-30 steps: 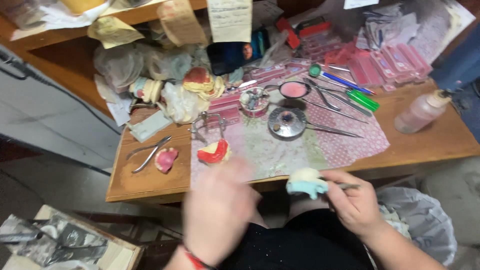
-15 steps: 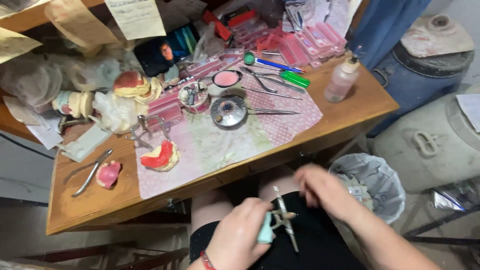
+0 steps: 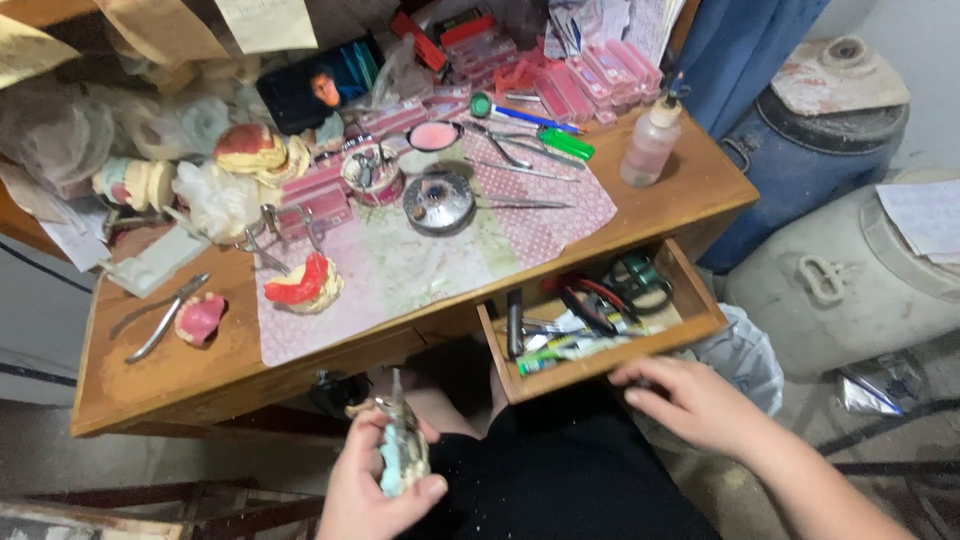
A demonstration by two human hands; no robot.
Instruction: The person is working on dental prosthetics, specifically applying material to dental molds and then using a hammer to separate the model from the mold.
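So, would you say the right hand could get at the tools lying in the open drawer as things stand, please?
Probably yes. The right hand rests at the front edge of the open drawer, holds nothing, and nothing covers the tools inside. The left hand is busy holding a dental cast.

A wooden desk (image 3: 190, 375) carries a pink patterned cloth (image 3: 420, 270). On the cloth, a round metal dish (image 3: 438, 203) sits near the middle, with a red wax denture on a pale cast (image 3: 305, 284) toward the cloth's left edge. Off the cloth to the left lie pliers (image 3: 165, 318) beside a pink denture piece (image 3: 200, 318). Past the cloth's right end stands a pink-tinted plastic bottle (image 3: 650, 145). Beyond the cloth's far edge lie a green-handled tool (image 3: 565, 143) and pink boxes (image 3: 590, 85).
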